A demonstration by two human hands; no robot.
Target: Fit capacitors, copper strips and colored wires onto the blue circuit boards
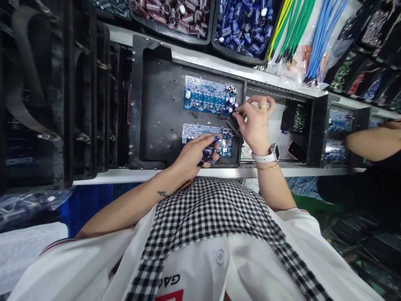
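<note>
Two blue circuit boards lie in a black tray point(156, 125), an upper board point(203, 94) and a lower board point(225, 152). My right hand point(255, 121), with a white-strapped watch, pinches a blue capacitor point(236, 106) at the lower right corner of the upper board. Other capacitors stand upright beside it on that board. Curled over the lower board, my left hand point(194, 154) holds several blue capacitors point(208, 155) in its fingers and hides part of that board.
Behind the tray stand a bin of blue capacitors point(244, 29) and a bin of brown capacitors point(172, 16). Green wires point(297, 25) and blue wires point(324, 37) lie to their right. Black trays point(81, 92) stack at left. Another person's arm point(372, 140) reaches in at right, near a phone point(295, 149).
</note>
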